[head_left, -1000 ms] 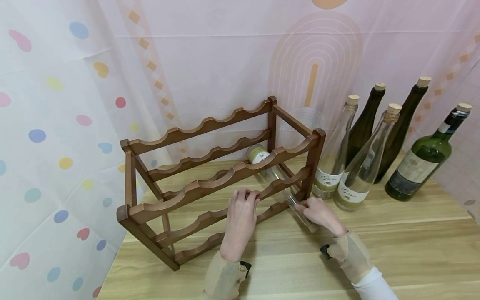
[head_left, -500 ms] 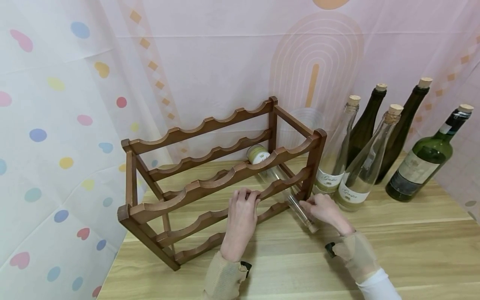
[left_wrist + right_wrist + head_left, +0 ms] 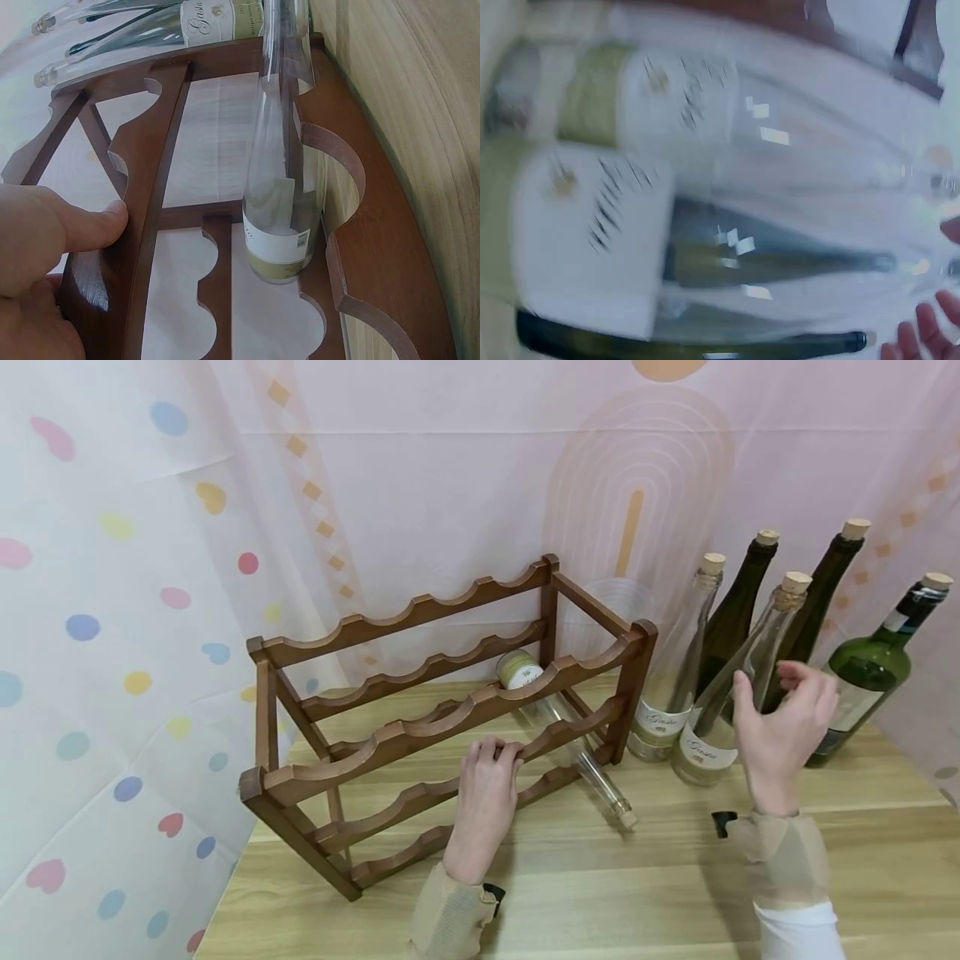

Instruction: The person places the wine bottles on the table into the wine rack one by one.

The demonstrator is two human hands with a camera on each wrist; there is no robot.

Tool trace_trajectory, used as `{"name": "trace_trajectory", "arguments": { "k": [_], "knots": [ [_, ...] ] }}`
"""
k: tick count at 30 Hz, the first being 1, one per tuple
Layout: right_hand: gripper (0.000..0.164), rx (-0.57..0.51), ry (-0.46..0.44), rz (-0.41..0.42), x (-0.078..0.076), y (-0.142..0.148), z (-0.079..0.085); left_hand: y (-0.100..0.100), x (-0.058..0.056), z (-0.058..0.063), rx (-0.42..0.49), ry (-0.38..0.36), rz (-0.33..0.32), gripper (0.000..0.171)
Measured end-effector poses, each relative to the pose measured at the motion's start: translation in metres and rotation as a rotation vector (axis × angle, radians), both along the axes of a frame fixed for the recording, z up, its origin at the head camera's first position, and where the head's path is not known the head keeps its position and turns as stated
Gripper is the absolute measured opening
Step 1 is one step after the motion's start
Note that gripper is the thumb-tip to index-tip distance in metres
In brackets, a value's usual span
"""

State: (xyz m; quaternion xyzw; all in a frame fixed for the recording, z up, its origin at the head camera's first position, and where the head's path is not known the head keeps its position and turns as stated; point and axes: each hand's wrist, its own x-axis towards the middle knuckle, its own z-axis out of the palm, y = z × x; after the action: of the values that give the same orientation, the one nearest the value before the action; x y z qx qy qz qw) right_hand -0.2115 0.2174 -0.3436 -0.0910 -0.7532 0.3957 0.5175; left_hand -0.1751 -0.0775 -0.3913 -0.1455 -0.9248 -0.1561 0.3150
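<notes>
Left hand [image 3: 487, 785] pinches wine-rack rail [image 3: 427, 795]; right hand [image 3: 783, 731], fingers spread, is at four o'clock of nearer clear bottle [image 3: 722, 714], perhaps untouching.

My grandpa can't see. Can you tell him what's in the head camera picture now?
A person's left hand grips a wooden rack where one clear bottle lies, poking out neck-first. The right hand is empty, in front of five corked bottles standing on the table.

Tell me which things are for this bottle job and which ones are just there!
Probably for the job:
wooden wine rack, gripped by the left hand
clear bottle lying in it
two standing clear bottles, near the right hand
two dark bottles
green bottle

Just there:
wood-grain tabletop
patterned cloth backdrop
</notes>
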Motion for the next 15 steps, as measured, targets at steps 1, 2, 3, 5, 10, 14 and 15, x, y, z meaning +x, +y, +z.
{"name": "trace_trajectory", "arguments": {
  "k": [1,2,3,5,10,14,15],
  "knots": [
    [0.043,-0.022,-0.032,0.004,-0.002,0.004,0.004,0.000,0.000,0.000,-0.002,0.002,0.002,0.010],
    [0.047,-0.042,-0.075,0.020,-0.006,0.008,0.007,0.000,0.000,0.000,-0.001,0.004,0.004,0.010],
    [0.050,-0.062,-0.123,0.043,-0.009,0.011,0.009,0.000,0.000,0.000,-0.001,0.004,0.006,0.010],
    [0.052,-0.098,-0.202,0.101,-0.018,0.016,0.011,0.000,0.000,0.000,-0.003,0.004,0.008,0.010],
    [0.037,-0.081,-0.276,0.176,-0.033,0.021,0.004,0.001,0.001,0.001,-0.003,-0.009,0.002,0.010],
    [0.020,-0.058,-0.184,0.162,-0.039,0.020,-0.004,0.001,0.001,0.001,0.004,-0.015,-0.001,0.010],
    [0.017,-0.065,-0.155,0.161,-0.039,0.019,-0.005,0.001,0.001,0.001,0.005,-0.014,-0.002,0.010]
  ]
}}
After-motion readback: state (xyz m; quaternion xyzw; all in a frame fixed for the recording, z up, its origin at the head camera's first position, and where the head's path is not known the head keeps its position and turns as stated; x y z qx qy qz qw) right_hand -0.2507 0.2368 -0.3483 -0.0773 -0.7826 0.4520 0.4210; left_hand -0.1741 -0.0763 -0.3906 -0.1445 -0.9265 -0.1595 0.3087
